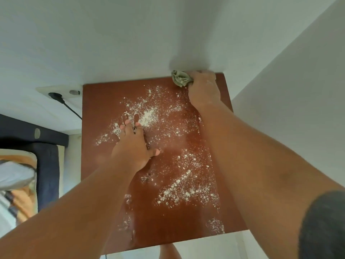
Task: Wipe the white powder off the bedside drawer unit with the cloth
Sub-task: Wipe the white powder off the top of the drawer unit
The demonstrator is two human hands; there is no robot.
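The right hand [203, 88] grips the bunched grey-green cloth [180, 78] at the far right corner of the reddish-brown wooden drawer unit top [100, 101]. The scattered white powder [149, 116] lies nearer and leftward. The left hand [133, 146] rests open, fingers spread, within it.

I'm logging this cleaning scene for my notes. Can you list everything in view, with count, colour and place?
drawer unit top: one, reddish-brown, centre, against the wall
white powder: scattered patches, white, across the top
cloth: one, grey-green, bunched at the far right corner
wall socket: one, cream, left of the unit
plug and cable: one, black, in the socket
bed: one, dark frame, far left
left hand: flat on the top
right hand: gripping the cloth
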